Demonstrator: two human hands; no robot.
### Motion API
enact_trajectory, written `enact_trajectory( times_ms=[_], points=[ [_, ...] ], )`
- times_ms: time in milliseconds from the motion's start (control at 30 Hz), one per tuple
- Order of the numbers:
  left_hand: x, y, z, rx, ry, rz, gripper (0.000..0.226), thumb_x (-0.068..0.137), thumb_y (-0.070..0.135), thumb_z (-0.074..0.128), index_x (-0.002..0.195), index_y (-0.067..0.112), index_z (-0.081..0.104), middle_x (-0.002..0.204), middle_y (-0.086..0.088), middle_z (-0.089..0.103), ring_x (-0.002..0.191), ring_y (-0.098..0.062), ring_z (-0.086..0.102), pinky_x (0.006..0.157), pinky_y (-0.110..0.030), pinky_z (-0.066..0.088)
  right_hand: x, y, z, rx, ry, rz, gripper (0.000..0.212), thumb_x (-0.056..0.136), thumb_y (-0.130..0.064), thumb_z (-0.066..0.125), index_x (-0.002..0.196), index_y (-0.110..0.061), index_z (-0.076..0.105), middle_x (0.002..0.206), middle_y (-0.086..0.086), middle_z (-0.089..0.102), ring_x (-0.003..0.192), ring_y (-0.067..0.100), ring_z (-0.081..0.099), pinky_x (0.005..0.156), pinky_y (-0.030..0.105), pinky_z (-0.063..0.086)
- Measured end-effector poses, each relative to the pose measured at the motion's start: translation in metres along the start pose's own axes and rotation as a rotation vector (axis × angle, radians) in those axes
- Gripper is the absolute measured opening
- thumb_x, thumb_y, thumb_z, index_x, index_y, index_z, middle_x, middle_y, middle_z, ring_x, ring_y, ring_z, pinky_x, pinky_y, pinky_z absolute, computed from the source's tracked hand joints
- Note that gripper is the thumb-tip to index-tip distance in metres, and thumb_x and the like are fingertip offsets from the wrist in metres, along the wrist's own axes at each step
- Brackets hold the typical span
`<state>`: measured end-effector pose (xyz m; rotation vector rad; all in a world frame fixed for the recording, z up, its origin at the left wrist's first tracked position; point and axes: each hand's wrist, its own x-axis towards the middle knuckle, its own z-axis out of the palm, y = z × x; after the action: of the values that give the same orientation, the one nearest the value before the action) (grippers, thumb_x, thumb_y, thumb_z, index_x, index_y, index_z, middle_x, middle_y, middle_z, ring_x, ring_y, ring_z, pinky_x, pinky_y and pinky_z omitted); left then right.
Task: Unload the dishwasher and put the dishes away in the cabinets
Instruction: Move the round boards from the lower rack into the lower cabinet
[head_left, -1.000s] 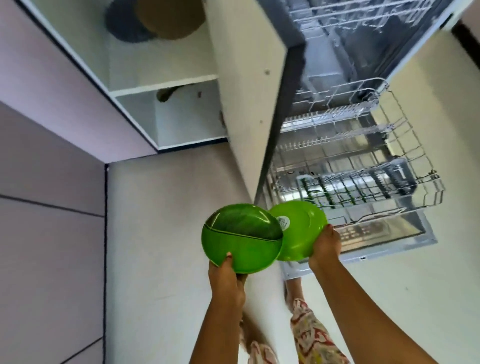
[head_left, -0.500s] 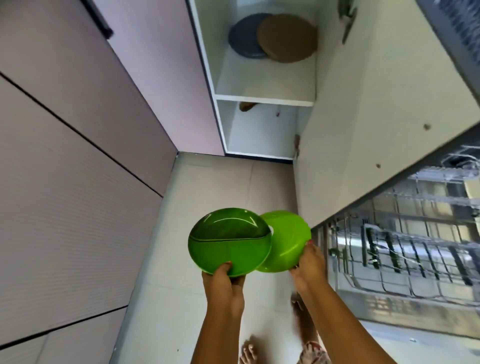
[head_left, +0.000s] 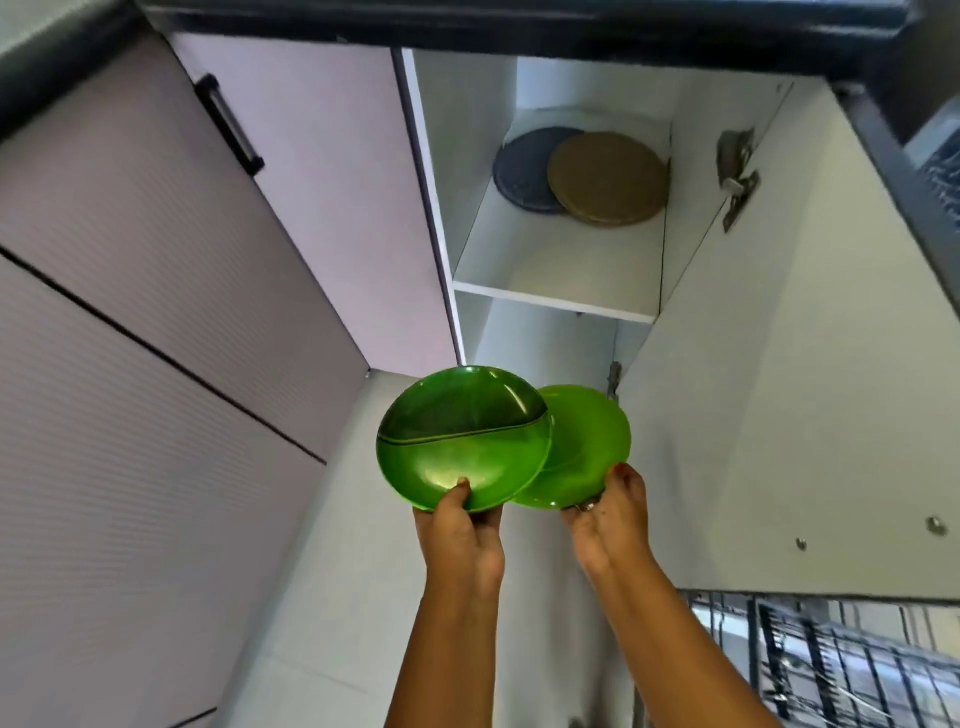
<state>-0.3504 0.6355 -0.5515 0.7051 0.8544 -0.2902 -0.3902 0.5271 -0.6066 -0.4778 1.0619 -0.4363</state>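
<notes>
While pinching six-o'clock rims in fingers, left hand (head_left: 460, 540) on the divided translucent green plastic plate (head_left: 462, 436), right hand (head_left: 610, 525) on the plain green plastic plate (head_left: 587, 447), keep level; set on twelve-o'clock white cabinet shelf (head_left: 519, 280).

This is a kitchen in a home. Up past the left hand (head_left: 460, 540) and right hand (head_left: 610, 525) is an open cupboard (head_left: 457, 156) with a white shelf (head_left: 550, 280). A round grey thing (head_left: 519, 171) and a round brown thing (head_left: 608, 179) lie on it. Left of the hands are pale cupboard doors (head_left: 311, 234), one with a black handle (head_left: 228, 124). Below the right hand is a wire dishwasher rack (head_left: 831, 665). The hands hold a split green plate (head_left: 462, 436) and a plain green plate (head_left: 587, 447).
</notes>
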Motion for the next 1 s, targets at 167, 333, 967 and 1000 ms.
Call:
enact_trajectory(
  times_ms=[167,333,967,1000],
  points=[
    [0.036,0.005,0.032,-0.039,-0.015,-0.038,0.05,0.091,-0.012,0.04,0.135,0.009,0.046,0.125,-0.019,0.055,0.089,-0.028,0.06,0.055,-0.038,0.057,0.037,-0.013,0.028,0.079,0.018,-0.04,0.018,0.102,-0.021,0.037,0.113,-0.023,0.051,0.113,0.01,0.059,0.09,0.025,0.059,0.078,0.044,0.051],
    [0.063,0.027,0.062,0.018,-0.044,-0.114,0.049,0.091,-0.011,0.039,0.136,0.009,0.045,0.133,-0.019,0.052,0.086,-0.028,0.06,0.049,-0.035,0.057,0.066,-0.023,0.069,0.105,0.047,-0.122,0.015,0.1,-0.017,0.041,0.095,-0.024,0.053,0.105,0.009,0.06,0.083,0.023,0.06,0.073,0.038,0.052],
    [0.13,0.046,0.181,0.438,-0.334,0.092,0.055,0.092,-0.011,0.042,0.139,0.018,0.04,0.131,-0.008,0.052,0.112,-0.029,0.054,0.079,-0.038,0.053,0.221,-0.116,0.219,0.314,0.051,-0.244,0.037,0.101,-0.01,0.025,0.091,-0.014,0.06,0.121,0.02,0.06,0.112,0.033,0.057,0.101,0.051,0.043],
    [0.132,0.048,0.183,0.469,-0.348,0.122,0.055,0.092,-0.011,0.041,0.139,0.018,0.039,0.131,-0.008,0.052,0.113,-0.029,0.054,0.083,-0.04,0.052,0.224,-0.117,0.22,0.36,0.05,-0.237,0.037,0.102,-0.011,0.025,0.09,-0.014,0.06,0.121,0.02,0.059,0.116,0.034,0.056,0.104,0.052,0.04]
  ],
)
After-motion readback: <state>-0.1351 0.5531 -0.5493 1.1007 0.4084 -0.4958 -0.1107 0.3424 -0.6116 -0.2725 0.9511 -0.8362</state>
